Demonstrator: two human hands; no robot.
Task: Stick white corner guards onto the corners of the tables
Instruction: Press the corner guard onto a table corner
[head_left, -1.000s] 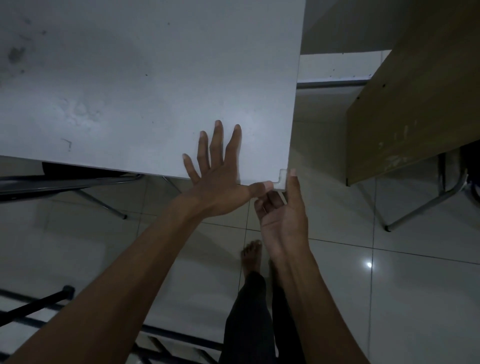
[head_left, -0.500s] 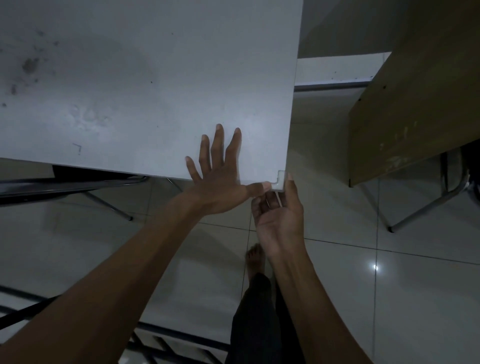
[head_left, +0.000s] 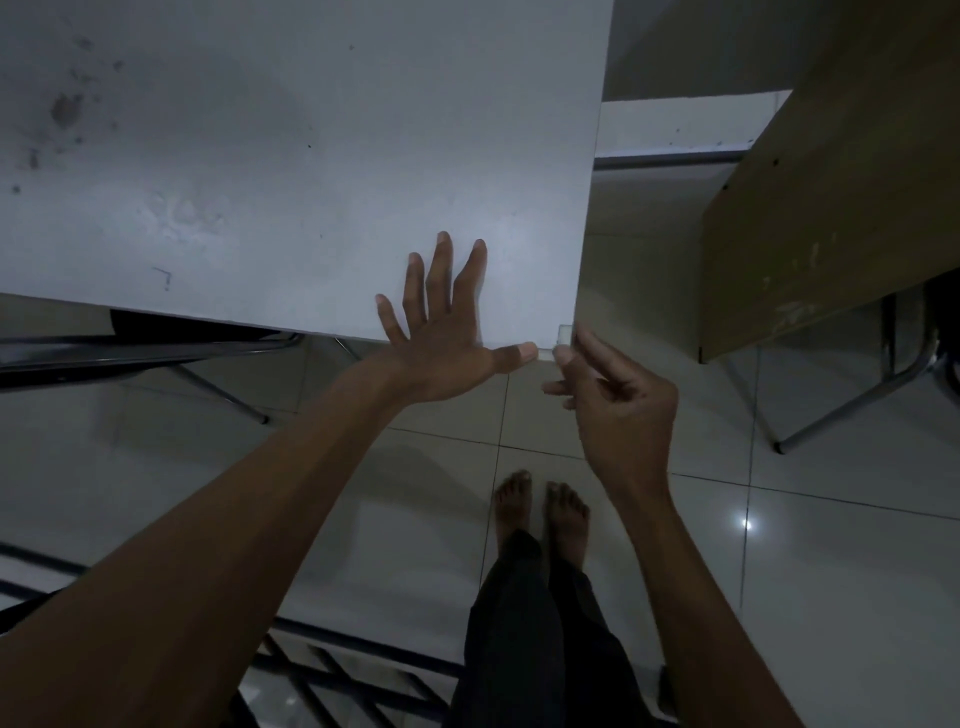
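A white table (head_left: 291, 171) fills the upper left, and its near right corner carries a small white corner guard (head_left: 563, 335). My left hand (head_left: 441, 332) lies flat on the tabletop with fingers spread; its thumb tip presses the table's front edge just left of the guard. My right hand (head_left: 613, 395) is at the corner from below and the right, fingers curled, with thumb and index fingertip touching the guard's two sides.
A brown wooden table (head_left: 831, 182) on metal legs stands to the right across a narrow gap. Glossy floor tiles lie below, with my bare feet (head_left: 540, 509) under the corner. Dark metal chair frames sit at the left and bottom left.
My right hand has turned from palm-up under the corner to the right side of it, fingers now curled. The left hand stayed flat on the table. The view shifted slightly.
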